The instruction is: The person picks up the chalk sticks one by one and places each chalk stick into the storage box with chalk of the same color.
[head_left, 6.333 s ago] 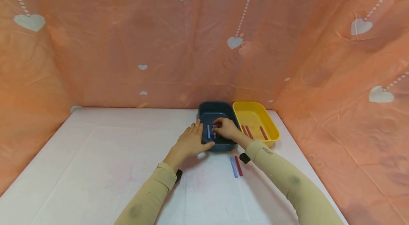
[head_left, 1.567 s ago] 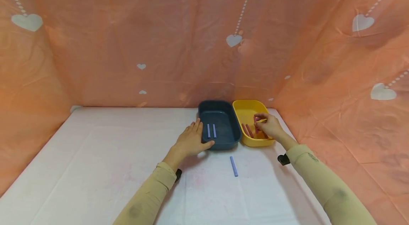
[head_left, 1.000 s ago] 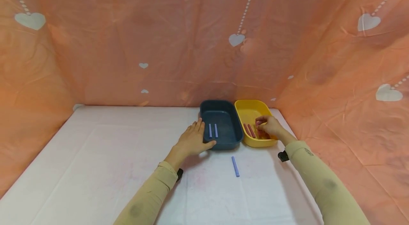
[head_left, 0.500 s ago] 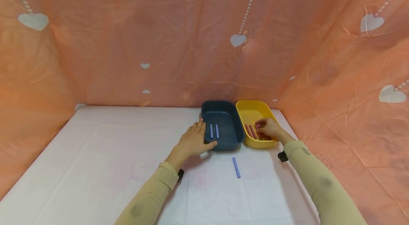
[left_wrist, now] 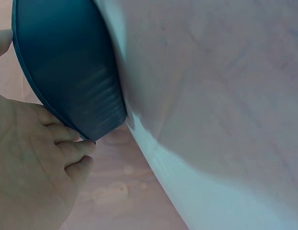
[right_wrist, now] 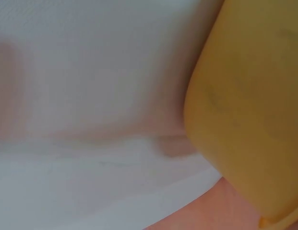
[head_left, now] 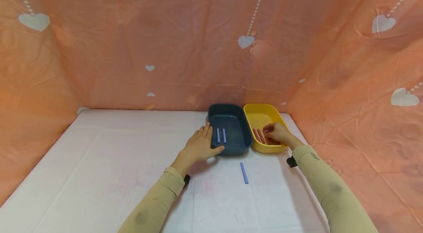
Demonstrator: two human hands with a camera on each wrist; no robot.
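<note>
My left hand (head_left: 198,145) rests along the left rim of the dark blue tray (head_left: 231,121), its fingers extended; the left wrist view has these fingers against the tray's outer wall (left_wrist: 67,62). Two blue chalk sticks (head_left: 221,136) lie side by side in that tray. Inside the yellow tray (head_left: 261,113), my right hand (head_left: 278,133) pinches a red chalk stick (head_left: 265,131) low near the bottom. Left of it lie two more red sticks (head_left: 259,136). The hand partly covers other red there. Only the yellow tray's outside (right_wrist: 244,96) shows in the right wrist view.
A single blue chalk stick (head_left: 244,173) lies on the white cloth (head_left: 132,159) in front of the trays. The trays stand side by side at the back right, close to an orange curtain (head_left: 198,60) with white hearts.
My right hand has gone from the blue tray to the yellow one. The red chalk from the cloth was picked up and lowered into the yellow tray. My left hand has stayed put.
</note>
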